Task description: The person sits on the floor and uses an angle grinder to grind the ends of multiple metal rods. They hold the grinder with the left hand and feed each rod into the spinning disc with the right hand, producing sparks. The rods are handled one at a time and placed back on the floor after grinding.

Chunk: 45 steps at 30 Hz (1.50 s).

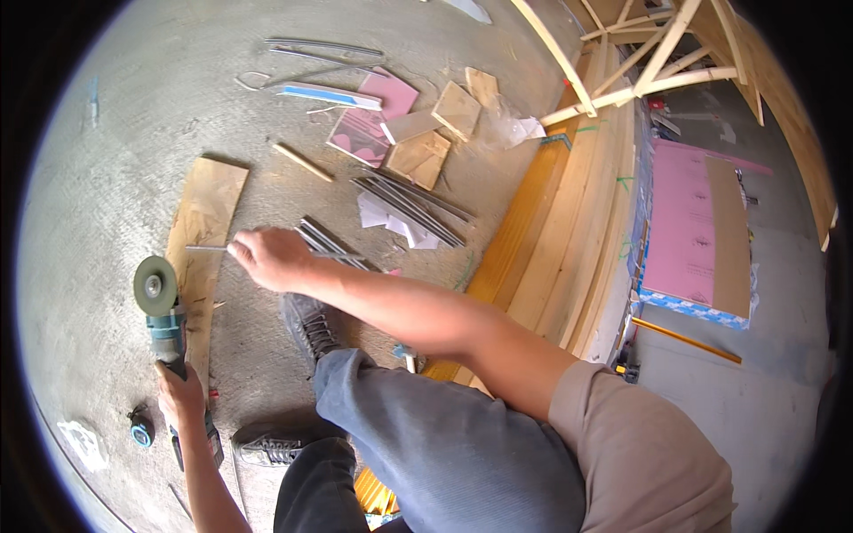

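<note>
While the thin metal rod [209, 249] is pinched over the plywood board [209, 200] by the right hand [271, 258], fingers curled tight, the angle grinder [169, 333] is gripped by the left hand [182, 395], fingers wrapped.

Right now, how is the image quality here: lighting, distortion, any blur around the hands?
Head view: bright even daylight, soft shadows on the concrete floor; strong fisheye bending of the timber beams toward a black rim; the right hand on the thin metal rod and the left hand on the angle grinder look reasonably sharp.
</note>
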Motion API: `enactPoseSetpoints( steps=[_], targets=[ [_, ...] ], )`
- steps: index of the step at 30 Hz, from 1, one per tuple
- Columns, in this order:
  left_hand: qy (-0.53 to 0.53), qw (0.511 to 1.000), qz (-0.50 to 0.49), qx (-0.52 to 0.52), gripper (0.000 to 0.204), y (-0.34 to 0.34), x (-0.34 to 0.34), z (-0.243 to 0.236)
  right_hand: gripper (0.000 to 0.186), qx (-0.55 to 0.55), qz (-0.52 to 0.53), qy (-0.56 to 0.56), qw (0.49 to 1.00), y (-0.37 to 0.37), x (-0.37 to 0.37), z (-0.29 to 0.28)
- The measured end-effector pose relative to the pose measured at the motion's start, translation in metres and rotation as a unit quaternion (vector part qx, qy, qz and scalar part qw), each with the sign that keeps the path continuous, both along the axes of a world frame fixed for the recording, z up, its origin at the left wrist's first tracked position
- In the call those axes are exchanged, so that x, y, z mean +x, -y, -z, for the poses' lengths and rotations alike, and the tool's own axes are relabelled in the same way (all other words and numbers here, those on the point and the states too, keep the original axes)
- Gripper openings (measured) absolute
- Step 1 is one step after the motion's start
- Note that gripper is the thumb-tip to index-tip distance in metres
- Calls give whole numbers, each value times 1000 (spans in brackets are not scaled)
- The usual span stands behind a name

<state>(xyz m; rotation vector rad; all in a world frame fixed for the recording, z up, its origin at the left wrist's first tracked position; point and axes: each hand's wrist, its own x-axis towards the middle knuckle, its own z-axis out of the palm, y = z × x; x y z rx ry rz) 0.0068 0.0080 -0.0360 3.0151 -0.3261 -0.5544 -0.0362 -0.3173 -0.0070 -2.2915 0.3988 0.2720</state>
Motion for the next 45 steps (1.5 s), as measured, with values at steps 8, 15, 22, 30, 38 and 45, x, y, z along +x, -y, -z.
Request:
enactPoseSetpoints(
  steps=[8,15,22,30,38,45],
  targets=[
    [-34,998,-44,-34,40,4,-2,-10,29,20,-45,32,998,11,36,-29],
    [-72,995,-61,-40,34,18,5,-36,26,-40,-91,137,986,10,46,-29],
    [-83,993,-68,-42,37,18,5,-44,19,-97,-140,252,953,7,59,-30],
    [-64,996,-43,-53,38,10,2,-36,19,-210,-214,310,902,6,61,-31],
    [-73,994,-50,-63,33,10,3,-39,24,-245,-258,308,882,3,60,-35],
    [-71,994,-51,-62,32,10,3,-39,27,-241,-282,277,886,3,60,-40]
  ],
)
